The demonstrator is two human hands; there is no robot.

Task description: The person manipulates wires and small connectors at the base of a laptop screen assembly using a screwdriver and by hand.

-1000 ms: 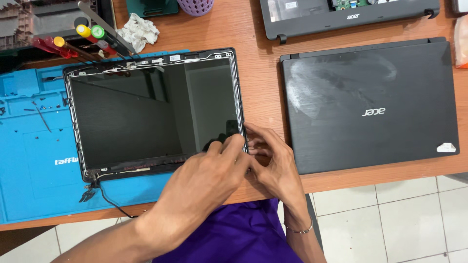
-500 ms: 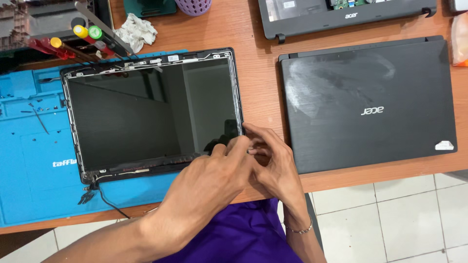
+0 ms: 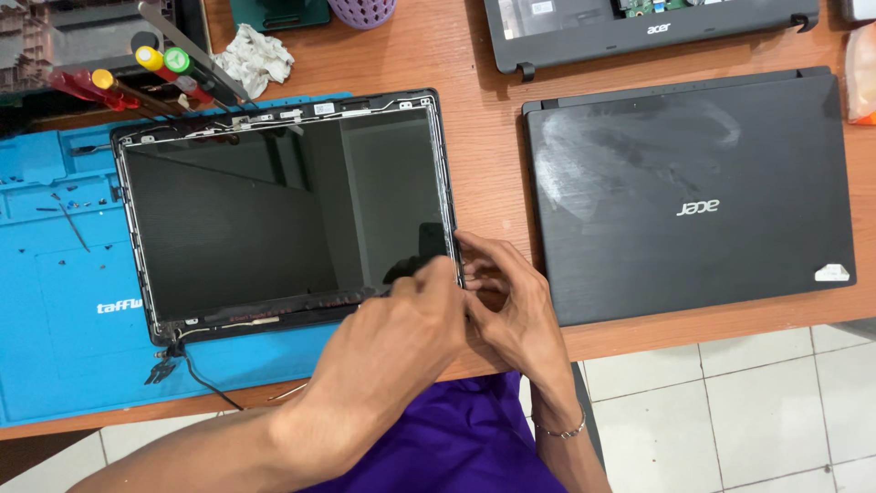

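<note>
your 2 hands meet at the screen's near right corner: left hand [image 3: 401, 338] pinches the panel [image 3: 283, 210] edge, right hand [image 3: 511, 310] fingers curl beside it. panel lies left of them, long axis sideways, on the blue mat [image 3: 55, 301].

Closed black laptop [image 3: 689, 196], blue work mat [image 3: 55, 301], crumpled white rag [image 3: 254, 59], screwdrivers [image 3: 137, 82], purple basket [image 3: 363, 11].

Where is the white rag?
In the head view, the crumpled white rag lies at the top left on the wooden table, just above the bare laptop screen, beside the screwdrivers.
</note>
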